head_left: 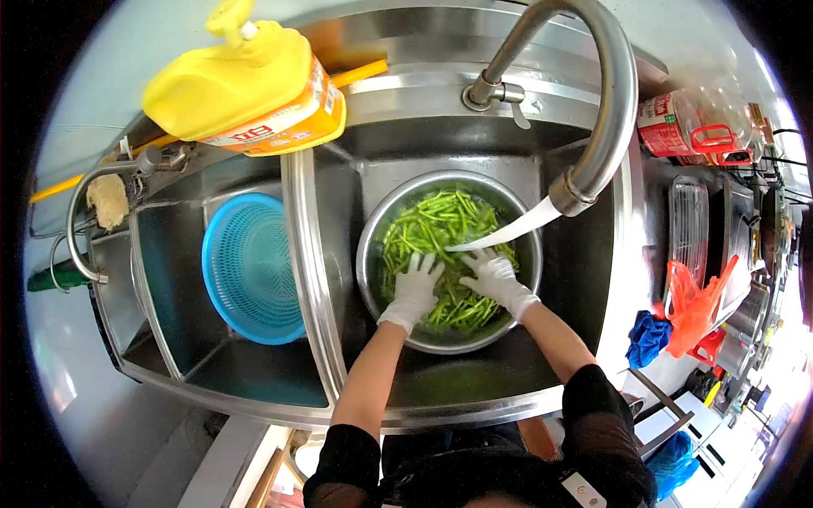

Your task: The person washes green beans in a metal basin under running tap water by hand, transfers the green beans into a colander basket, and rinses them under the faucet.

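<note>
Veg: heap of bright-green, slender, bean-like veg (445, 216) in wide, round, shiny metal bowl (366, 271), w/ water around it.
Bowl: inside deep, rectangular, stainless-steel sink basin (578, 296), R of the metal divider (309, 245).
L hand: left hand (415, 288), thin white glove, fingers spread, palm down on veg at near-L part of bowl.
R hand: right hand (494, 278), matching glove, fingers extended & a bit apart, resting on veg nr bowl's R side; fingertips partly hidden by veg/water.
Tap: tall, curved, brushed-metal tap (625, 89) arches over basin's R side; white water stream (517, 229) runs slantwise into bowl, landing btwn & just beyond both hands.
L basin: round, light-blue, perforated plastic basket (222, 292) sits there, apart from bowl.
Back L: big yellow plastic pump jug (241, 80) w/ orange-white label, at sink's back edge.
Far L: tan, rough-looking sponge (108, 201) nr small, curved, metal tap (72, 212).
Far R: crumpled, red-orange plastic bag (696, 305) beside bunched, dark-blue cloth (649, 339).
</note>
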The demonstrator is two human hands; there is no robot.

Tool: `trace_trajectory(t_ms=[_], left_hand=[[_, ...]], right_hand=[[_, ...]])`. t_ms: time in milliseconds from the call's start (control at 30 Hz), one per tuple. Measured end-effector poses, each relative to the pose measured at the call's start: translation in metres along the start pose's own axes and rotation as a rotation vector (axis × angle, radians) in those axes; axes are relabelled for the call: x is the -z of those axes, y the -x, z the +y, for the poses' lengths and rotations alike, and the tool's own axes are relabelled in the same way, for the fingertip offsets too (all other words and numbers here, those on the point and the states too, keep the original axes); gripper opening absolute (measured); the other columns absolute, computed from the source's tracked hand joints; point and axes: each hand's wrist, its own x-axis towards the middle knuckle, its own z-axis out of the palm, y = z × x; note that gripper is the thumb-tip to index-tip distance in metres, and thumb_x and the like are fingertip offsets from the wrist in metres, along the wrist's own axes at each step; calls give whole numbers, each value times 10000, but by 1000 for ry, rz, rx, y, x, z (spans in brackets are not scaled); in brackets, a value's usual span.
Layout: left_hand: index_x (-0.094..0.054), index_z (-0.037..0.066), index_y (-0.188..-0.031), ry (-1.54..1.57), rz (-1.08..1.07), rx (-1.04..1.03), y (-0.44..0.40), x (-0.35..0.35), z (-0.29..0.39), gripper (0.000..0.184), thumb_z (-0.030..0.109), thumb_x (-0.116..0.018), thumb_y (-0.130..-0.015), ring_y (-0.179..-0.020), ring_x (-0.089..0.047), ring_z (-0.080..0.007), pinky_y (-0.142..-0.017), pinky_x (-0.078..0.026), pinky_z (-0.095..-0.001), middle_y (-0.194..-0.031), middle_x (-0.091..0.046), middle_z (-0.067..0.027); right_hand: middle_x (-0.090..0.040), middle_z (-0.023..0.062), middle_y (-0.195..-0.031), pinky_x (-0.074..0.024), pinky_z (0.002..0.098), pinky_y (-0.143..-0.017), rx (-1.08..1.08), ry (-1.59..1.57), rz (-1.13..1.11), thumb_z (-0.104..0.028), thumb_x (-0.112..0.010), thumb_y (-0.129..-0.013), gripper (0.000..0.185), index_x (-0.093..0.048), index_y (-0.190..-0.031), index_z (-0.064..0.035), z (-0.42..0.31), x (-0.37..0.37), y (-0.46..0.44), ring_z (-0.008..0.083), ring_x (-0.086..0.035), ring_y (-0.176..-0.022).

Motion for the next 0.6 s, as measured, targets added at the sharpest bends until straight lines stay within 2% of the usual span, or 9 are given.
trace_trajectory(t_ms=[67,100,167,200,233,300,433,533,600], left_hand=[[-595,240,-1208,112,16,21,-18,-16,-11,458,292,-709,-768,-1265,-424,-279,-848,-524,-409,-1409,-418,-59],[-592,124,-1160,217,145,94,-36,-27,-19,478,300,-727,-736,-1228,-417,-292,-887,-460,-477,-1360,-419,-105],[-526,138,-1275,70,682,138,-27,19,-8,623,307,-752,-720,-1316,-320,-333,-1025,-333,-510,-1450,-336,-126],[-419,116,-1371,133,626,196,-30,26,-9,826,374,-782,-675,-1353,-234,-372,-1071,-193,-567,-1488,-246,-167],[-300,151,-1445,172,469,216,-38,14,-14,1008,459,-799,-625,-1365,-208,-385,-1058,-212,-597,-1517,-175,-169],[-275,158,-1456,58,109,223,-32,18,-2,1092,552,-794,-580,-1367,-203,-388,-1038,-251,-606,-1525,-151,-169],[-240,147,-1468,62,-34,64,1,9,-10,1172,625,-779,-545,-1373,-191,-412,-1036,-255,-614,-1530,-132,-170],[-97,136,-1490,69,105,211,20,19,-6,1300,596,-819,-511,-1384,-152,-412,-1051,-228,-615,-1521,-102,-204],[-87,140,-1490,24,-20,261,17,8,-4,1304,590,-823,-513,-1384,-145,-421,-1038,-277,-593,-1514,-110,-212]], right_hand=[[-530,110,-1201,-519,405,-683,24,21,396,-283,-680,-767,268,-663,-901,-50,12,-4,-7,287,-612,-832],[-553,131,-1105,-496,422,-748,-51,-22,483,-274,-684,-752,303,-650,-952,-48,13,2,-15,307,-584,-891],[-453,204,-1335,-408,459,-967,-259,-48,383,-271,-697,-760,616,-483,-1310,-95,8,20,-42,393,-471,-1167],[-385,201,-1399,-306,500,-1048,-254,-140,363,-303,-697,-747,756,-369,-1400,-113,10,9,-54,431,-342,-1275],[-309,208,-1452,-230,517,-1089,-301,-92,120,-363,-686,-742,806,-337,-1423,-108,-18,29,-57,417,-271,-1338],[-250,223,-1480,-201,498,-1111,-72,44,21,-424,-664,-760,809,-325,-1437,-140,-27,-14,-54,407,-222,-1372],[-291,196,-1449,-213,504,-1107,160,-14,-91,-398,-669,-776,739,-371,-1414,-173,-4,1,-10,391,-243,-1357],[-249,238,-1460,-252,538,-1077,-256,-203,308,-299,-754,-730,799,-367,-1394,-81,17,8,10,406,-259,-1339],[-151,290,-1481,-234,553,-1081,-337,-210,129,-447,-783,-660,1019,-251,-1449,-82,18,-5,11,455,-184,-1359]])
